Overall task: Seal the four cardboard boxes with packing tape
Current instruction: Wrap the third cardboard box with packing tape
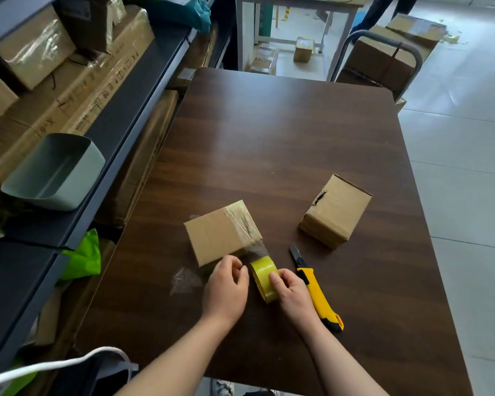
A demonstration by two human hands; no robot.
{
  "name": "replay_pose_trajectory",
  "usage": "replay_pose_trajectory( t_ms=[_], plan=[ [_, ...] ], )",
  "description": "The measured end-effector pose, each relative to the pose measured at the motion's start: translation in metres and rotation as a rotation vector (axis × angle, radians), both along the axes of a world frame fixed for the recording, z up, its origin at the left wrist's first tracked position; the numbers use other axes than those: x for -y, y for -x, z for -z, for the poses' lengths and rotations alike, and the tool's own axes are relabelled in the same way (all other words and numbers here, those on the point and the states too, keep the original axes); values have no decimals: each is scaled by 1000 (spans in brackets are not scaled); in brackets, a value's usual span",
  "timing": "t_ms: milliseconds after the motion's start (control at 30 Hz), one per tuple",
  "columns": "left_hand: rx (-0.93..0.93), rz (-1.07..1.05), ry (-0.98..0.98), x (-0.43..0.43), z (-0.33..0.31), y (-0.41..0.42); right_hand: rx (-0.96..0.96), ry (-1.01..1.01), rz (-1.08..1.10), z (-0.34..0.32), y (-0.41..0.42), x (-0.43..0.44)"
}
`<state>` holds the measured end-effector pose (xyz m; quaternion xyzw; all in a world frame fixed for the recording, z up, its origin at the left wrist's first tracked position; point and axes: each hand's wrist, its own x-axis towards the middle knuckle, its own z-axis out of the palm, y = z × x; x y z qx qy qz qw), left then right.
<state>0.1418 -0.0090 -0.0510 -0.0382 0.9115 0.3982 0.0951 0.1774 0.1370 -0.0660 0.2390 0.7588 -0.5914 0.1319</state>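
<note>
Lower centre: right hand [290, 292] grips the yellow packing-tape roll [265, 281], thumb on top. Left hand [226, 284] curls just left of it, below the brown cardboard box [222, 232]; can't tell if it's gripping anything.

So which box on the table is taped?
The left box, joined by a strip to the tape roll; the right box, beside the knife, shows none.

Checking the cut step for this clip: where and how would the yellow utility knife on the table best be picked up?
Take the utility knife by its yellow handle, from above at the near end. It lies flat on the table with the dark blade end pointing away, just right of the right hand, which holds the tape roll.
</note>
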Motion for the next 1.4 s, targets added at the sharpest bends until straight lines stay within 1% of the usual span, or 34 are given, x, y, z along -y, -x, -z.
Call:
replay_pose_trajectory(
  t_ms=[67, 100, 133, 167, 233, 267, 300, 333, 400, 467, 567, 633, 667, 733, 833, 933, 1100, 1200, 1267, 1333, 1400],
  plan=[
    [401, -267, -331, -14, 5, 3, 25, -3, -34, -1, 0, 2],
    [531, -352, -486, -20, 8, 6, 29, -12, -56, -2, 0, 2],
    [575, -378, -570, -23, 10, 10, 22, -47, -74, -1, -1, -1],
    [569, -362, -583, -25, 12, 13, 1, -111, -72, 1, -1, -5],
    [545, -336, -603, -26, 13, 16, -12, -334, 9, 7, 0, -22],
    [546, -342, -612, -26, 14, 17, 27, -471, 39, 9, 0, -32],
    [551, -352, -631, -25, 16, 18, 106, -589, 29, 10, -1, -41],
    [556, -366, -661, -24, 18, 19, 205, -663, -14, 11, -2, -49],
    [575, -388, -704, -23, 19, 19, 346, -669, -107, 12, -4, -59],
    [584, -405, -718, -23, 17, 20, 376, -613, -156, 13, -4, -64],
    [611, -421, -710, -24, 13, 23, 291, -466, -167, 2, 1, -69],
    [608, -420, -640, -24, 12, 25, 210, -387, -149, -17, 8, -74],
    [599, -415, -591, -23, 13, 25, 179, -386, -164, -29, 11, -76],
    [582, -403, -533, -24, 11, 26, 141, -450, -257, -52, 16, -79],
    [578, -398, -475, -27, 12, 28, 105, -650, -441, -82, 23, -75],
    [560, -409, -470, -29, 10, 29, 46, -832, -577, -98, 30, -62],
    [505, -399, -422, -27, 5, 31, 18, -978, -703, -84, 42, -49],
    [471, -360, -374, -26, 1, 31, 87, -1068, -801, -67, 46, -46],
    [468, -314, -307, -22, -1, 32, 148, -1035, -793, -58, 42, -50],
    [461, -290, -279, -19, -2, 36, 170, -962, -686, -48, 38, -59],
    [467, -269, -236, -19, -4, 38, 192, -932, -553, -37, 33, -69]
  ],
)
